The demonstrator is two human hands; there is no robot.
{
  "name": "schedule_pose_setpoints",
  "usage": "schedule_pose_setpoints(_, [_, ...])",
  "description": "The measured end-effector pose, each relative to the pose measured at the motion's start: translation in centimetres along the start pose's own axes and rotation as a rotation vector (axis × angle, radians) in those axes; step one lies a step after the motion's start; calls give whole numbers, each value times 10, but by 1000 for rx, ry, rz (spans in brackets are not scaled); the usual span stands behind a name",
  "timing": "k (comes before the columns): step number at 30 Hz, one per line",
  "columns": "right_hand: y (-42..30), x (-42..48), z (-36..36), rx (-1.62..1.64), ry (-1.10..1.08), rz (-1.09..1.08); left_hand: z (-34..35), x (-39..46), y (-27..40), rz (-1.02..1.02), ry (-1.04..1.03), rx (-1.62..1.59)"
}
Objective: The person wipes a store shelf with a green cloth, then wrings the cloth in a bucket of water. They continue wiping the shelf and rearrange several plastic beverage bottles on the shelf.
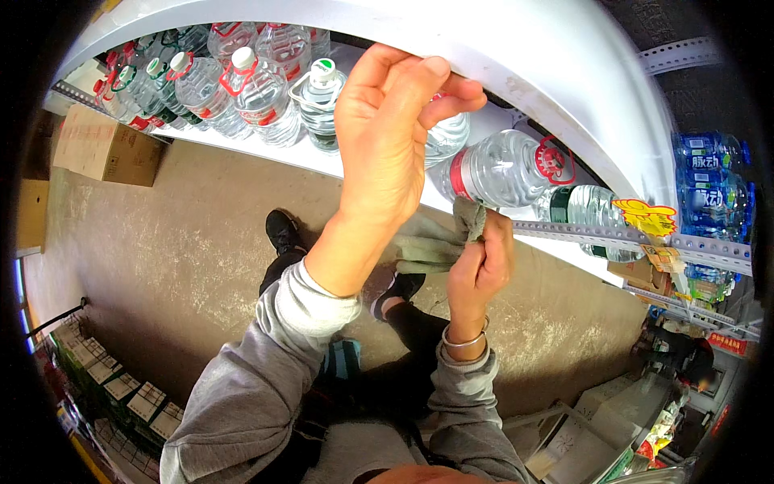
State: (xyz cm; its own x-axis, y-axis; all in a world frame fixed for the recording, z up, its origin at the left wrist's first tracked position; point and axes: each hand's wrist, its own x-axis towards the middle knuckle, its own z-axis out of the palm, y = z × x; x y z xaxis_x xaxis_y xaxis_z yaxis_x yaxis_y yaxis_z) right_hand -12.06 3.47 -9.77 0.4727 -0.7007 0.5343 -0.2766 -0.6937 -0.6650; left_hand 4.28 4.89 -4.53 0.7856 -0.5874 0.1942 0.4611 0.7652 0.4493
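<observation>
My left hand point(390, 121) is raised to the edge of a white metal shelf point(423, 27), thumb and fingers at its rim and no object visible in it. Lower and to the right, my right hand point(484, 260) grips a grey-green cloth point(432, 248) that hangs to the left, beside the shelf's perforated upright. Under the upper shelf, large clear water bottles stand on a white shelf board. One with a white cap point(323, 97) is just left of my left hand. Another with a red cap and handle point(496, 169) is above my right hand.
A cardboard box point(109, 145) is at the left end of the shelf. Blue-wrapped drink bottles point(710, 181) are stacked at the right, past a perforated metal upright point(574, 233) with a yellow tag point(647, 215). Boxed goods point(121, 387) stand lower left. Another person point(677, 357) is at the far right.
</observation>
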Motion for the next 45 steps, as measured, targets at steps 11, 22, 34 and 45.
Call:
schedule_pose_setpoints(11, [1, -2, 1, -23, 3, -24, -1, 0, 1, 40, 1, 71])
schedule_pose_setpoints(22, [8, -6, -2, -1, -10, -8, -6, 1, -6, 82, -49, 111])
schedule_pose_setpoints(34, [4, -1, 2, -39, 102, -126, -18, 3, -2, 101, 48, 42])
schedule_pose_setpoints(45, [0, -4, 2, 2, -7, -2, 0, 1, 8, 23, 53, 107])
